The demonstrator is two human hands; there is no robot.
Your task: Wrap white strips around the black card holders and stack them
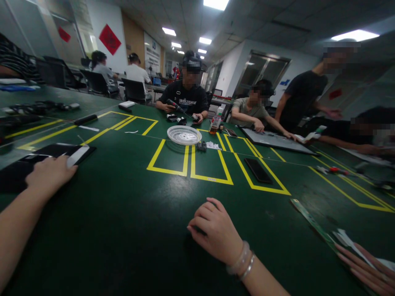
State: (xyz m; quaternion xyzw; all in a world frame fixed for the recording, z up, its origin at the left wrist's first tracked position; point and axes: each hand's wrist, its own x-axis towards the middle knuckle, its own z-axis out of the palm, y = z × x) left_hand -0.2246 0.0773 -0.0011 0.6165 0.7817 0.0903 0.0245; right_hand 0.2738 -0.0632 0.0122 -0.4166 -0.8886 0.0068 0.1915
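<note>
At the left, my left hand (51,176) is closed, with a flat white strip (77,156) sticking out between thumb and fingers. It rests over a flat black panel (12,174), partly hidden by the hand. My right hand (216,230) is over the dark green tabletop (138,242) in front of me, with a bracelet (243,261) at the wrist. Its fingers are loosely bent, somewhat apart, and nothing shows in them. Beyond both hands, a round white plastic grille (184,135) stands on the table with a small dark part (201,146) beside it.
Yellow tape outlines mark the table. A black phone (258,170) lies right of centre. Across from me, a person (187,92) holds a power drill (175,105). Another leans over a large panel (274,140). At lower right, someone's hand (367,263) is near a long green strip (311,222).
</note>
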